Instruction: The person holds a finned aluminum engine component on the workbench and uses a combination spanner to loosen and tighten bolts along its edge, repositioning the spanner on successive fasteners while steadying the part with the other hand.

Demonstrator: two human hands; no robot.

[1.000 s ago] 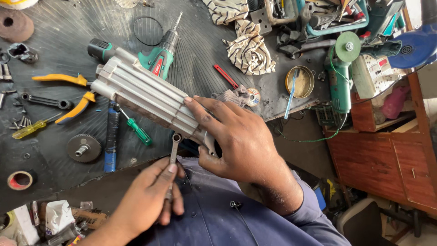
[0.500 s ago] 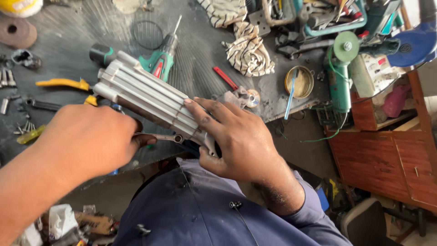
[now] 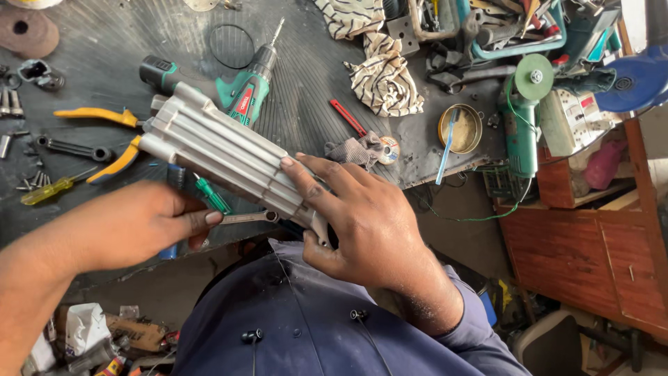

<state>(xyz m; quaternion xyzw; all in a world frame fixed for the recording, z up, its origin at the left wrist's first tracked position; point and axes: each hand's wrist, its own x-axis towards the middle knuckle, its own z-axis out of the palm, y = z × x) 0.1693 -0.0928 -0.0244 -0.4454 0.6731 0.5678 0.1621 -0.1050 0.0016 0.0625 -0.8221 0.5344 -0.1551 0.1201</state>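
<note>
My right hand [image 3: 362, 216] grips the near end of a long ribbed grey metal housing [image 3: 216, 150] that lies tilted across the dark workbench [image 3: 313, 97], its far end pointing up-left. My left hand [image 3: 132, 226] holds a small silver spanner [image 3: 247, 218] by its handle. The spanner's ring end sits under the housing, close to my right hand's fingers. A green-handled screwdriver [image 3: 212, 195] lies partly under the housing.
A green cordless drill [image 3: 240, 87] lies behind the housing. Yellow-handled pliers [image 3: 104, 136], a yellow screwdriver [image 3: 49, 189] and loose bolts sit at the left. A striped rag [image 3: 383, 76], round tin [image 3: 460, 128], green angle grinder [image 3: 522, 118] and wooden cabinet [image 3: 591, 244] are on the right.
My left hand came up from near my body holding the spanner and brought it across to the underside of the housing. My right hand kept its grip on the housing.
</note>
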